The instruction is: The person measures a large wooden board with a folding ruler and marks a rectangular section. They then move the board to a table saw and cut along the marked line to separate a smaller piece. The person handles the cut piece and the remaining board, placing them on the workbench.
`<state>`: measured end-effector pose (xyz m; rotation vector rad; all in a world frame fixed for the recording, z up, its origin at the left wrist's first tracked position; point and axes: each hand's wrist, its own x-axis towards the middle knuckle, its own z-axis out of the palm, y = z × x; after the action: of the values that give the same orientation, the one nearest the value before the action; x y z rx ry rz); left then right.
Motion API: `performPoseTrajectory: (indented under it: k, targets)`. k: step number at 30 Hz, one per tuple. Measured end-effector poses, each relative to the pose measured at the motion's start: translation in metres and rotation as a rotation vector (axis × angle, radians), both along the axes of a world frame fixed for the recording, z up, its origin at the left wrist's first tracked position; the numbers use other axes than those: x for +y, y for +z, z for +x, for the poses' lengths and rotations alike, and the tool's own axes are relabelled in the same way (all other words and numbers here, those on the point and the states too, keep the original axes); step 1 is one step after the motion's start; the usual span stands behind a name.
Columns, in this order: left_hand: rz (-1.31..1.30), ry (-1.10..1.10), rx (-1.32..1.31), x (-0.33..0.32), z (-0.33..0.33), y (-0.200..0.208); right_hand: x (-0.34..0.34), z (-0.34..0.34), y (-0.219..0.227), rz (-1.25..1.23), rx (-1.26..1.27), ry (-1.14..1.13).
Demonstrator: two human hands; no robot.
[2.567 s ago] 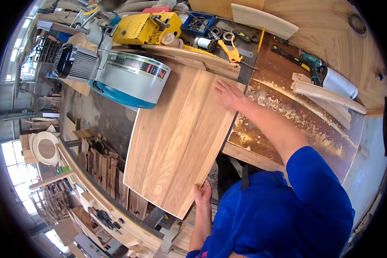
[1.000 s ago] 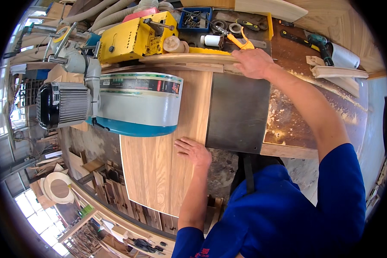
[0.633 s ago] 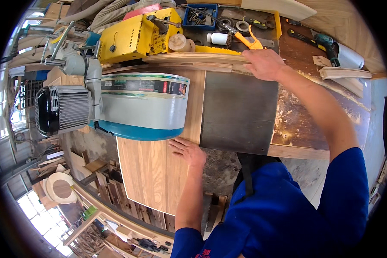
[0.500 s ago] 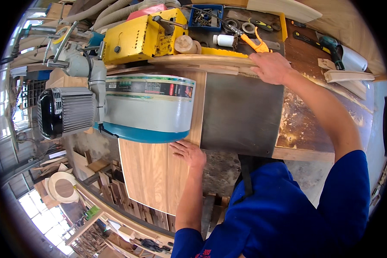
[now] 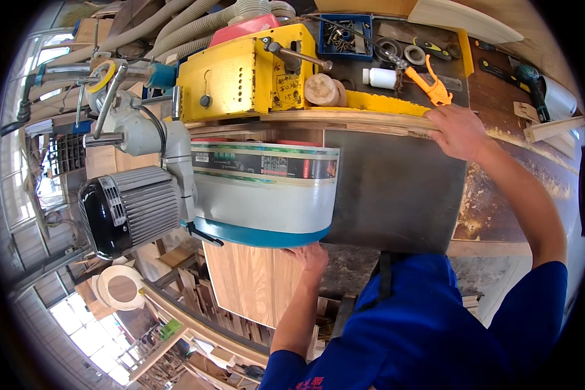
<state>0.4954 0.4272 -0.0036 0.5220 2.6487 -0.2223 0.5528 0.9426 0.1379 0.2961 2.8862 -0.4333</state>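
Observation:
A wide wood-grain panel (image 5: 250,281) with a pale edge lies under a grey and teal power feeder (image 5: 266,201). My left hand (image 5: 310,257) rests on the panel at the feeder's near rim, fingers stretched out and partly hidden beneath the teal edge. At the right end of a long wooden fence strip (image 5: 364,119), my right hand (image 5: 460,133) grips the wood, its thumb on the near side and fingers over the top. Between the feeder and my right arm is a dark metal table plate (image 5: 396,185).
A ribbed motor (image 5: 136,208) hangs left of the feeder. Behind the fence stand a yellow housing (image 5: 227,81), a blue bin of hardware (image 5: 346,39), a white bottle (image 5: 380,78) and an orange-handled air gun (image 5: 433,88). A teal drill (image 5: 533,88) lies far right. Offcuts fill the lower left.
The view has shifted, so the machine sits further right and lower. The panel has slid left under the feeder. My left fingers now reach under its rim; my right hand remains at the fence end.

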Motion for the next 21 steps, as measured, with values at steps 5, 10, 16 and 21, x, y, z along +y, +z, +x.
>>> performPoseTrajectory:
  k: [5, 10, 16, 21]
  targets:
    - [0.105, -0.081, 0.064, -0.030, -0.019, -0.012, 0.000, 0.001, -0.003, -0.012, 0.019, -0.011]
    - [0.363, 0.068, 0.009, -0.051, -0.038, -0.032, -0.002, -0.002, -0.001, 0.010, 0.033, -0.017]
    - [0.450, 0.097, -0.187, -0.079, -0.070, -0.039, -0.002, -0.001, -0.004, 0.008, 0.051, -0.029]
    - [0.485, 0.201, -0.385, -0.067, -0.101, -0.017, -0.003, -0.002, -0.005, 0.029, 0.044, -0.034]
